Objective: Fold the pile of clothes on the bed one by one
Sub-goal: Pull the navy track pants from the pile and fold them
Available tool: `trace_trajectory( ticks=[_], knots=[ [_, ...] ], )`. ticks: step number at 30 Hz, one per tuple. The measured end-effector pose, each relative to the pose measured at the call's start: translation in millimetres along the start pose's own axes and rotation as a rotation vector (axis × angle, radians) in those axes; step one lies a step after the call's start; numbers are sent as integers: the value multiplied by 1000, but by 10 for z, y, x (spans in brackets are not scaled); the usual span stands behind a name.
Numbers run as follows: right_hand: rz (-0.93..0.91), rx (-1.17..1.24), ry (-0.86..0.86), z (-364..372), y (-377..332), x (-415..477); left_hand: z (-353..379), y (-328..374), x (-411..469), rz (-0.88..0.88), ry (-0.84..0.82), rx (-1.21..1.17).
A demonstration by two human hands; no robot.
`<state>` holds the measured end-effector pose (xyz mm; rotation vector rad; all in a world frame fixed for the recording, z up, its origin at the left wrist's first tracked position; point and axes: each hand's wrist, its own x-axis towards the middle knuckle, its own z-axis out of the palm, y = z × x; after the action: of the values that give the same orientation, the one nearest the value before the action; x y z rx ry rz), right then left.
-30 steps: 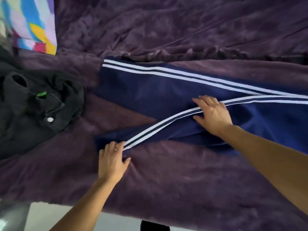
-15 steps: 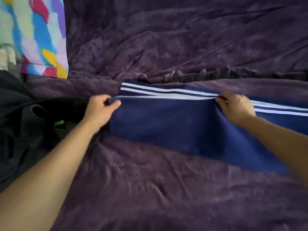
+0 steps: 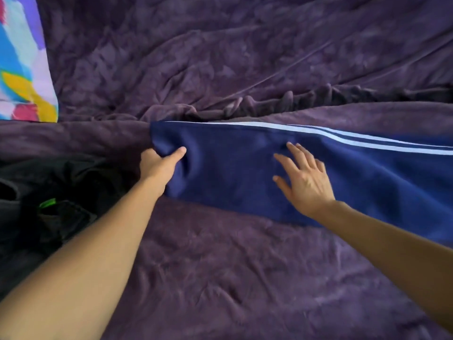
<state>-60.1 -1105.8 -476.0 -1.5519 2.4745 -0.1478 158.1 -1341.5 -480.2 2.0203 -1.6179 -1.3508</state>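
Note:
Navy track pants [image 3: 232, 177] with white side stripes lie across the purple bed cover [image 3: 220, 266], one leg laid over the other, running off the right edge. My left hand [image 3: 160, 165] pinches the cuff end of the pants at their left edge, thumb on top. My right hand [image 3: 302, 179] lies flat with fingers spread on the navy fabric near the middle, holding nothing.
A heap of black clothes [image 3: 49, 204] with a green tag sits at the left, beside my left forearm. A brightly coloured pillow [image 3: 22, 65] is at the top left. A bunched ridge of the purple cover [image 3: 282, 104] runs just behind the pants.
The near leg was carried up onto the far leg so the stripes meet. My right hand has since let go of the striped edge and now rests flat; my left hand slid down the cuff.

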Motion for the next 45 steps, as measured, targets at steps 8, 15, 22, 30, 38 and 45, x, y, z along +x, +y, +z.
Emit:
trace_trajectory(
  ticks=[8, 15, 22, 30, 38, 45],
  knots=[
    [-12, -71, -192, 415, -249, 119, -618, -260, -151, 172, 229, 410],
    [-14, -15, -210, 253, -221, 105, -396, 352, -497, 441, 236, 303],
    [467, 309, 53, -318, 647, -671, 699, 1175, -1731, 674, -142, 388],
    [724, 245, 57, -441, 1806, -1686, 2110, 861, -2319, 487, -739, 617],
    [731, 323, -8, -546, 2707, -2077, 2745, 794, -2745, 692, -547, 1040],
    [922, 225, 304, -1269, 4390, -2177, 3878, 1049, -3553, 930, -556, 1023]
  ],
)
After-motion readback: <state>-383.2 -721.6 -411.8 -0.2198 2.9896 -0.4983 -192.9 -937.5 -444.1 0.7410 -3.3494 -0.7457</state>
